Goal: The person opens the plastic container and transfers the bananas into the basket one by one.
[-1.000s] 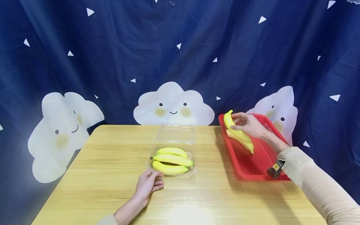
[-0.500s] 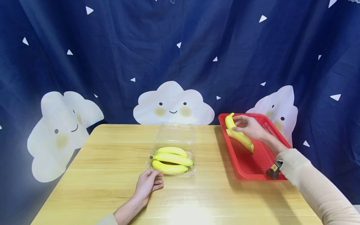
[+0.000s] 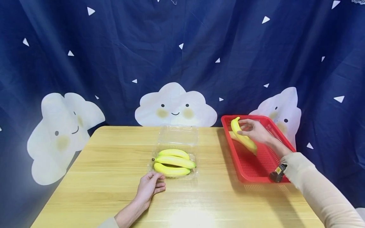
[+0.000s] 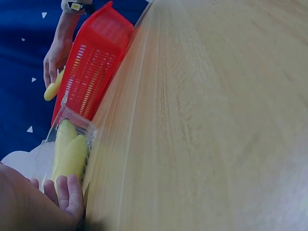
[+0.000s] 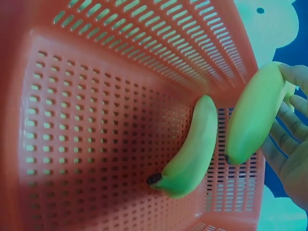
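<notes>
In the head view, my right hand (image 3: 254,130) grips a yellow banana (image 3: 243,137) over the red basket (image 3: 242,177). The right wrist view has this banana (image 5: 257,113) above another banana (image 5: 190,151), which lies on the basket floor. My left hand (image 3: 148,187) is at the near left corner of a clear plastic container (image 3: 178,136), thumb and forefinger pinching its edge. Inside that container, three bananas (image 3: 175,161) lie side by side, its lid folded back. Left wrist view: the left hand's fingers (image 4: 62,190) overlap the container's near end.
The wooden table (image 3: 108,164) carries the container in the middle and the basket on the right, with bare wood between them. A dark blue curtain (image 3: 119,47) printed with clouds hangs behind the table's far edge. A small black camera (image 3: 277,173) sits on the right wrist.
The right hand and its banana have come down slightly and shifted a little right over the basket. My left hand and the container have stayed in place.
</notes>
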`<action>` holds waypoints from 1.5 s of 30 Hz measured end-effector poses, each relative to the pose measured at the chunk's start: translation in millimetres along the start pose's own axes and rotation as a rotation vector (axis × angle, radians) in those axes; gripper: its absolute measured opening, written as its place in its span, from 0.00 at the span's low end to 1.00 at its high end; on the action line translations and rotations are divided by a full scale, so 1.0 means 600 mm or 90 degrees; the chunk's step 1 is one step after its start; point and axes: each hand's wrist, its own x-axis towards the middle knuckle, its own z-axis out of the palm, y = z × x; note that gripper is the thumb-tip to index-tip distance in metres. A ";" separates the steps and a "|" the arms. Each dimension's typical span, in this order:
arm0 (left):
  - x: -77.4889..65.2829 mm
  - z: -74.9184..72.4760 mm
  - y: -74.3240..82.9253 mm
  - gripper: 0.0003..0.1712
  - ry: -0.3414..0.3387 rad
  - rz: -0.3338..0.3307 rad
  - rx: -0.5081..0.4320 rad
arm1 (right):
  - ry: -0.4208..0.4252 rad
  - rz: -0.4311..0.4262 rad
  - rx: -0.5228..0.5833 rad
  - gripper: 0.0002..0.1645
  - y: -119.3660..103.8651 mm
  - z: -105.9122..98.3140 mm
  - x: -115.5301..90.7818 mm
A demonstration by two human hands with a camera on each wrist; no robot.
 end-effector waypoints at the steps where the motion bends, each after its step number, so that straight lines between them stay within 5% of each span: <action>1: 0.000 0.000 0.000 0.08 0.000 0.000 0.000 | -0.003 0.000 0.000 0.35 0.002 -0.001 0.001; 11: -0.001 -0.001 0.001 0.08 -0.001 0.002 0.003 | -0.056 -0.017 -0.013 0.34 0.010 -0.006 0.009; 27: -0.005 -0.001 0.004 0.08 -0.005 0.003 0.009 | -0.157 0.027 0.000 0.34 0.016 0.000 0.015; 45: -0.005 0.000 0.002 0.09 0.000 0.008 0.015 | -0.198 0.061 0.023 0.33 0.044 0.010 0.021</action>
